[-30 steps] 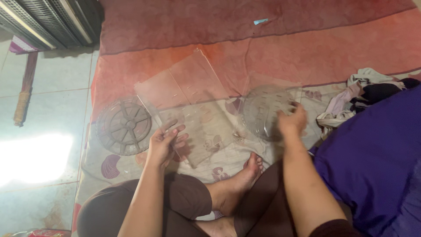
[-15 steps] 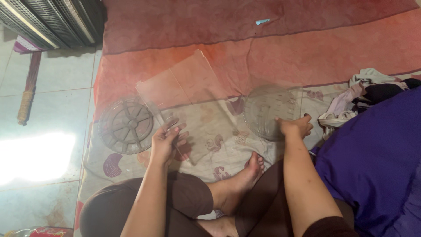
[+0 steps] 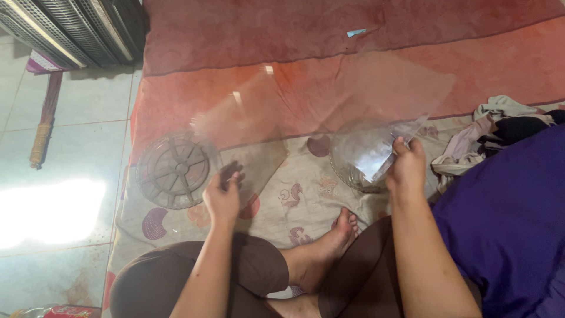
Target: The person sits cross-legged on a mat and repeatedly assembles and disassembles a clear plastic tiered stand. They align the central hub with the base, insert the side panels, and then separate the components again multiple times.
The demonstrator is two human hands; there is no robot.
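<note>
I have two clear plastic panels up off the patterned sheet (image 3: 306,194) that covers the floor mat in front of my crossed legs. The left panel (image 3: 247,132) rises from my left hand (image 3: 222,197), whose fingers are closed around its lower edge, and it leans away toward the red blanket (image 3: 329,35) at the far edge of the mat. The right panel (image 3: 400,100) is pinched at its near lower corner between thumb and fingers of my right hand (image 3: 406,168), and it fans out up and to the right, well apart from the other one. I judge both to be light, thin and stiff with some flex, smooth enough to slip, and likely to crack or scratch if twisted, so the edges and corners are the sensible places to grip, flat faces left alone. Just beneath my right hand a clear round dish (image 3: 356,156) lies on the sheet; near the sheet's left edge, beside my left hand, lies a brown spoked disc (image 3: 175,169). A heap of clothes (image 3: 500,126) sits at the right edge.
</note>
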